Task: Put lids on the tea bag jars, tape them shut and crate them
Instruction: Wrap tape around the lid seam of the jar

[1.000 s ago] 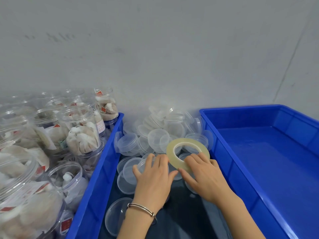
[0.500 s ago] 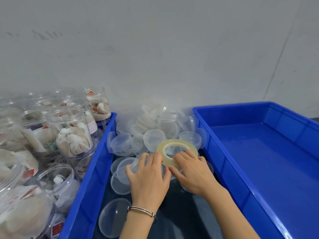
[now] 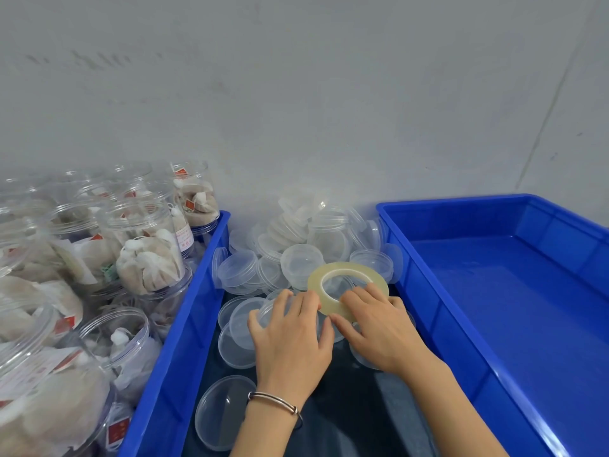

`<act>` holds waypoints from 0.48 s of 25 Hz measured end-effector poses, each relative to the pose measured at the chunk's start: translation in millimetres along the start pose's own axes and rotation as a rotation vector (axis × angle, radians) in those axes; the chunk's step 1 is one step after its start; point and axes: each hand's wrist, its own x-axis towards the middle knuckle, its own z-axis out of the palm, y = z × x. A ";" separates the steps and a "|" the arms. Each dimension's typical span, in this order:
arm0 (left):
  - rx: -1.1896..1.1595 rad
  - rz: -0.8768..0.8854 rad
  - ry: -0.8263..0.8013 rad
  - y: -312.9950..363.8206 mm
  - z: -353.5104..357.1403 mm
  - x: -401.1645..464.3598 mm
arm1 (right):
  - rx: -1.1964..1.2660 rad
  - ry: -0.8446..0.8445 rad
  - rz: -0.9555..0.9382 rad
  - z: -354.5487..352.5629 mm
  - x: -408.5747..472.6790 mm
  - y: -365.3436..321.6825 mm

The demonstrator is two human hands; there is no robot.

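Note:
A yellowish clear tape roll is tilted up over a pile of clear lids, between two blue crates. My right hand grips the roll's near edge, fingers lying over it. Just to its left, my left hand, with a bracelet on the wrist, rests palm down on a clear lid. Its fingers are spread and the index tip touches the roll. Open jars of tea bags fill the left crate. The right crate holds nothing.
Loose clear lids lie on a dark cloth under my forearms, one large lid nearest to me. A grey wall stands close behind everything.
The view has shifted slightly. Both hands and the tape roll keep nearly the same pose; the left fingers have crept closer to the roll.

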 end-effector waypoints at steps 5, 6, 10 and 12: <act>-0.009 -0.002 0.063 4.7 -3.5 -2.2 | -0.010 0.014 0.047 2.5 -3.8 -4.9; -0.018 -0.012 0.061 3.8 -1.9 -1.0 | -0.016 0.039 0.052 2.4 -6.3 -7.3; -0.015 0.010 0.122 2.2 -2.1 -1.8 | -0.081 0.095 0.097 -4.0 -13.3 -17.3; -0.010 0.045 0.116 3.8 -0.5 -4.3 | -0.081 0.098 0.116 -7.5 -17.2 -25.2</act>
